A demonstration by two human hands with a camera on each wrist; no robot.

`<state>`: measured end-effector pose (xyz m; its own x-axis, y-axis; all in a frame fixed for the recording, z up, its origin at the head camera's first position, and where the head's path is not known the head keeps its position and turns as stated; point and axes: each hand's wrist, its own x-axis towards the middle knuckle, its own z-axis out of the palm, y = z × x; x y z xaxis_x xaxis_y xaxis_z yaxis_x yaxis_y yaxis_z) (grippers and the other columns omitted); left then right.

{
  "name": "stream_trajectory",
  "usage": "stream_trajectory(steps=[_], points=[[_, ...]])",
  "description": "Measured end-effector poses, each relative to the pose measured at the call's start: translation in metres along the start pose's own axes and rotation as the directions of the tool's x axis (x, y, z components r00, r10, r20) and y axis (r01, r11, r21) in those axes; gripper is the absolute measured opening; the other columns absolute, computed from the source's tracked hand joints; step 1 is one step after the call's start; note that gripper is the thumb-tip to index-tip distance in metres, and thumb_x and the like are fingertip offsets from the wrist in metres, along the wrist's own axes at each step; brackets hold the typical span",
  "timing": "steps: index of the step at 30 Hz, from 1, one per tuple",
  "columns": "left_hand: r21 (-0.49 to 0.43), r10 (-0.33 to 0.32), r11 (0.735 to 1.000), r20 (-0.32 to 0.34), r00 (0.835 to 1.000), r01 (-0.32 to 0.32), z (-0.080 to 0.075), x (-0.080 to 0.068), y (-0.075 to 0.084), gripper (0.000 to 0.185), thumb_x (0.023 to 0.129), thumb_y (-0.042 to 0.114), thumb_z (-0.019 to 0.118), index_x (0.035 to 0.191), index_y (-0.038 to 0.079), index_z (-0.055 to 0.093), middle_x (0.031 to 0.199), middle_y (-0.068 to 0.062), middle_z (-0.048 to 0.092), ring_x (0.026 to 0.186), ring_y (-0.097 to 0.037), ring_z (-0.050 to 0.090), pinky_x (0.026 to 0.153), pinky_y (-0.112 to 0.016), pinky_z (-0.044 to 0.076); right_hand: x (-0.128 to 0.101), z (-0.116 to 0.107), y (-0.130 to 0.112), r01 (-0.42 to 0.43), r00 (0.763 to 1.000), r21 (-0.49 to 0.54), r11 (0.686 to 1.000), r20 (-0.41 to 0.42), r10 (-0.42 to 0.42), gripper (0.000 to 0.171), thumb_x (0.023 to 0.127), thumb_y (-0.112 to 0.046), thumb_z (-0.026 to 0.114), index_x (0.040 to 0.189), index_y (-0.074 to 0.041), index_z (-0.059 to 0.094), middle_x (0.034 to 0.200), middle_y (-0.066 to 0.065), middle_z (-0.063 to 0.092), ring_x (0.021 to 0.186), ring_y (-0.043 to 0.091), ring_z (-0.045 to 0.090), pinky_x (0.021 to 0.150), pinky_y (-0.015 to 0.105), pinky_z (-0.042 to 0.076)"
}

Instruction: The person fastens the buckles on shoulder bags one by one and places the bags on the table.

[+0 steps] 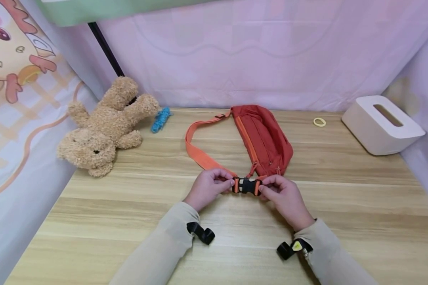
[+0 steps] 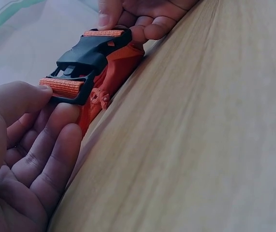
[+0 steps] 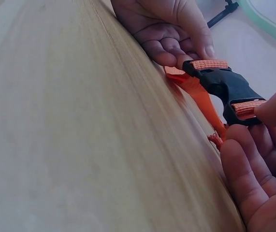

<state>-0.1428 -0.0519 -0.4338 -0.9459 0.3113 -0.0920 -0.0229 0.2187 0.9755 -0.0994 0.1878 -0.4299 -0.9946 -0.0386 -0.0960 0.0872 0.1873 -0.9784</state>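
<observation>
A red waist bag with an orange strap lies in the middle of the wooden table. Its black plastic buckle is joined, just above the table in front of the bag. My left hand pinches the buckle's left end at the strap loop. My right hand pinches the right end the same way, thumb on top and fingers beneath.
A tan teddy bear lies at the back left beside a blue scrap. A white tissue box stands at the back right, with a yellow hair tie near it. Pink cloth hangs behind the table.
</observation>
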Motion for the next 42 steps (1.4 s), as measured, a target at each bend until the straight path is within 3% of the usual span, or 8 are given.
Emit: stream_trajectory(steps=[11,31,38,42], points=[[-0.024,-0.016,1.0,0.009,1.0,0.016,-0.0008,-0.0001,-0.0015,0.009,0.09,0.009,0.076,0.094,0.003,0.071,0.089,-0.006,0.073,0.078,-0.016,0.071,0.071,-0.031,0.059,0.0026,0.0016,0.0035,0.009,1.0,-0.021,1.0,0.009,-0.009,0.017,0.092,-0.008,0.073,0.101,0.004,0.064,0.111,0.018,0.069,0.079,0.018,0.069,0.071,0.029,0.059],[0.036,0.021,0.999,0.041,0.999,-0.023,-0.0015,-0.0013,0.0002,0.008,0.091,0.012,0.075,0.096,0.006,0.072,0.083,-0.003,0.072,0.073,-0.015,0.068,0.065,-0.028,0.055,0.0045,-0.0013,0.0043,-0.001,1.0,-0.064,0.998,0.022,0.002,0.017,0.092,-0.011,0.074,0.103,0.0,0.069,0.105,0.015,0.07,0.081,0.021,0.07,0.072,0.03,0.059],[0.04,-0.011,0.999,0.032,0.999,0.01,-0.0012,-0.0003,-0.0003,0.006,0.092,0.015,0.075,0.096,0.01,0.072,0.084,-0.002,0.072,0.075,-0.016,0.069,0.057,-0.025,0.051,0.0034,-0.002,0.0044,0.007,1.0,-0.026,1.0,0.028,-0.006,0.017,0.093,-0.007,0.071,0.104,0.004,0.063,0.11,0.017,0.068,0.08,0.021,0.07,0.072,0.032,0.06],[0.034,-0.013,0.999,0.028,1.0,0.012,-0.0004,0.0014,-0.0021,0.007,0.092,0.014,0.075,0.096,0.009,0.071,0.084,-0.002,0.072,0.075,-0.016,0.07,0.061,-0.026,0.054,0.0034,-0.0029,0.0045,0.012,1.0,-0.031,0.999,0.019,-0.011,0.015,0.093,-0.006,0.07,0.103,0.003,0.063,0.111,0.016,0.068,0.079,0.02,0.07,0.071,0.031,0.059]])
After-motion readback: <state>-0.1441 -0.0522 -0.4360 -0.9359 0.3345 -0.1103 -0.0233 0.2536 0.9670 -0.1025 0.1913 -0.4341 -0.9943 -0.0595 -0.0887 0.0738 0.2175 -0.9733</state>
